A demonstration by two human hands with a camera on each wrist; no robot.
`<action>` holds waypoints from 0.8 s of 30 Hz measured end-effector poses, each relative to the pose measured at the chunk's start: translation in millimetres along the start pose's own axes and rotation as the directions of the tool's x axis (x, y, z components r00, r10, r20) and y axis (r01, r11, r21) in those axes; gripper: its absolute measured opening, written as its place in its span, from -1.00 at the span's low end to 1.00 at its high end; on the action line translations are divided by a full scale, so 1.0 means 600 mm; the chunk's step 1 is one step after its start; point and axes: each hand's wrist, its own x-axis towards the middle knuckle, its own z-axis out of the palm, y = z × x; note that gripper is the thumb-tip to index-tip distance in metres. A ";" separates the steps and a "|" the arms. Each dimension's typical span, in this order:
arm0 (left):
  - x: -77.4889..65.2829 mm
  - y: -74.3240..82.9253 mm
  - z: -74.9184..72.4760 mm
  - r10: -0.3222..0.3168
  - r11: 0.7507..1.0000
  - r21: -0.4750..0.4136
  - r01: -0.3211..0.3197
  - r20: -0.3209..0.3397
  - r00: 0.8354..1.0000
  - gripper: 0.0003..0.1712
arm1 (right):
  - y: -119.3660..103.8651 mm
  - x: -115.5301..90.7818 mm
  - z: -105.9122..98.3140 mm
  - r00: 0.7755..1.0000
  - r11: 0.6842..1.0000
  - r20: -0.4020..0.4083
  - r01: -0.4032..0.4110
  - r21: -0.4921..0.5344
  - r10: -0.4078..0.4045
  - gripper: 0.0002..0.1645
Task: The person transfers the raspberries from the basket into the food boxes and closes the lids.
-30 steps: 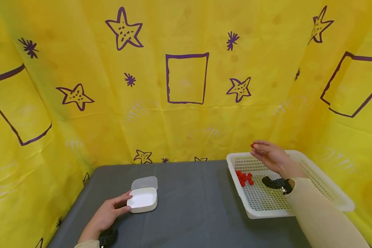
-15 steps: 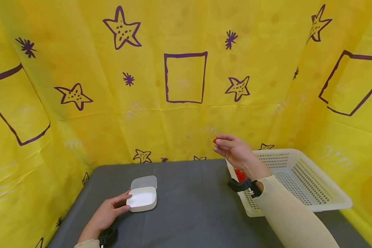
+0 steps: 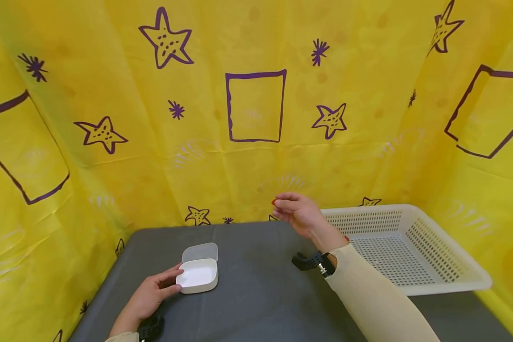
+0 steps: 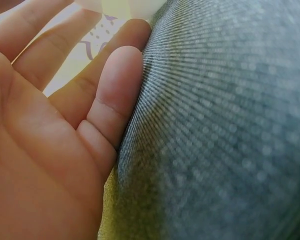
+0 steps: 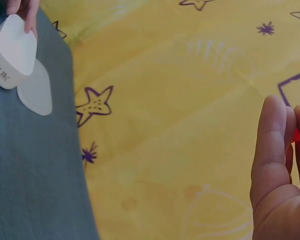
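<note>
At the left of the head view my left hand (image 3: 147, 295) holds the left side of a small white box (image 3: 200, 288), thumb at its front corner and fingers on the rim. The box stands open on the dark cloth, its translucent lid (image 3: 201, 252) lying folded back behind it; no contents show inside. My right hand (image 3: 300, 214) is raised right of the box, pinching a small red piece (image 3: 274, 202) between thumb and fingertips. Fingers mostly cover that piece, so I cannot tell its shape. In the right wrist view a bit of red (image 5: 298, 135) shows between the fingers.
A white perforated plastic basket (image 3: 457, 287) stands at the right, its left part hidden behind my right forearm. A speck of red (image 3: 347, 239) peeks out beside the sleeve there. Dark grey cloth (image 3: 243, 304) covers the table, and a yellow patterned curtain (image 3: 256, 180) hangs close behind.
My right hand has moved left from over the basket with the red piece, dipping slightly in the last half second. The forearm now covers the basket's red pieces. The left hand and box stay put.
</note>
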 end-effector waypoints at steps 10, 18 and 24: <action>0.000 0.000 -0.008 0.030 0.999 -0.029 -0.030 -0.007 1.000 -0.45 | 0.067 0.025 0.049 0.999 0.996 0.035 -0.026 -0.080 0.029 -0.82; 0.002 0.001 -0.006 0.046 0.999 -0.016 -0.046 0.008 0.999 -0.46 | 0.182 0.016 0.105 0.987 0.971 0.086 -0.111 -0.211 0.132 -0.80; -0.002 -0.002 -0.002 0.041 0.999 -0.027 -0.040 0.017 0.999 -0.44 | 0.250 0.006 0.139 0.979 0.941 0.125 -0.111 -0.321 0.158 -0.85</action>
